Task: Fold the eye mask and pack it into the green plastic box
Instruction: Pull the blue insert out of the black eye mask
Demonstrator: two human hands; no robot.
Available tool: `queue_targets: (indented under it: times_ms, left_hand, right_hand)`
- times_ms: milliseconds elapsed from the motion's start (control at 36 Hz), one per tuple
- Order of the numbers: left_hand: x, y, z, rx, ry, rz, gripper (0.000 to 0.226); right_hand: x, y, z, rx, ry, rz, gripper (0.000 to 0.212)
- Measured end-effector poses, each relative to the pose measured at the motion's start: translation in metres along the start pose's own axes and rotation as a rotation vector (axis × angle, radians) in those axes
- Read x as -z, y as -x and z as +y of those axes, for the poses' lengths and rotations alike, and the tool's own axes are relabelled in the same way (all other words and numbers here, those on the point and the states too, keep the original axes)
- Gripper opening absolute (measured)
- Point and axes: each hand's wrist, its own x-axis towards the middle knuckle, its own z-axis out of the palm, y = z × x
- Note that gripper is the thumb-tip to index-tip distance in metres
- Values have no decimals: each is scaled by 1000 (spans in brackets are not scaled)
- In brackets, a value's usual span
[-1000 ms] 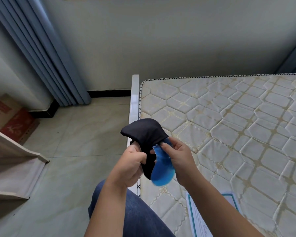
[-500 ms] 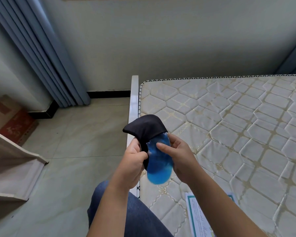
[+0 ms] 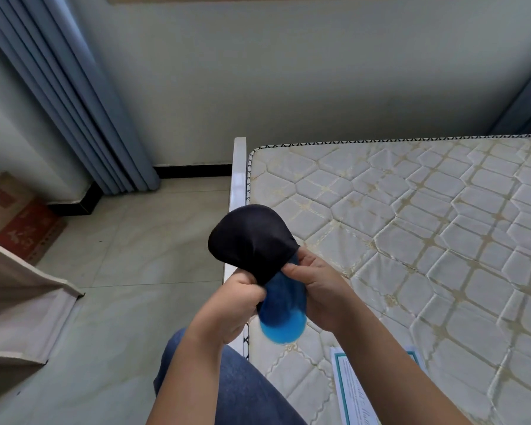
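Both hands hold a black eye mask (image 3: 250,237) in the air over the left edge of the bed. A blue gel pad (image 3: 284,314) hangs down from the mask between the hands. My left hand (image 3: 238,302) grips the mask's lower left edge in a curled fist. My right hand (image 3: 318,286) pinches the mask's right edge and the top of the blue pad. The black fabric bulges upward in a rounded dome. No green plastic box is in view.
A quilted mattress (image 3: 411,240) on a white bed frame (image 3: 238,185) fills the right. A printed sheet with a teal border (image 3: 353,391) lies on it near my right forearm. Tiled floor, blue curtain (image 3: 74,102), a beige fabric panel (image 3: 19,302) and my jeans-clad knee (image 3: 236,391) are at left.
The black fabric has been drawn further down over the blue pad and now bulges higher. Both hands stayed closed on the mask and shifted little.
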Motion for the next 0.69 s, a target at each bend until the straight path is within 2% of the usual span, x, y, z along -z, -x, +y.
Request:
queue_targets:
  times_ms: [139,194,250,361,417,500,695]
  left_hand:
    - [3,1,5,21,-110,19,44]
    - [0,2,4,17,-87,26,37]
    - [-3,5,2,-16,20,11,29]
    - [-7,4,-3,-55,380,-54,33]
    - [-10,0,-6,-43,403,64,21]
    - [-14,-7,-12,-4,433,245,18]
    - [-4,-8,-11,-23,601,391,19]
  right_hand:
    - [-2,-3,1,6,17,42,28]
    - [-4,-6,0,32,74,94,25]
    - [-5,-9,-1,77,202,165,19]
    - [-4,-13,4,149,438,347,20]
    - [-2,-14,7,162,510,404,21]
    - [1,-15,9,144,647,416,27]
    - [10,-5,6,57,735,300,18]
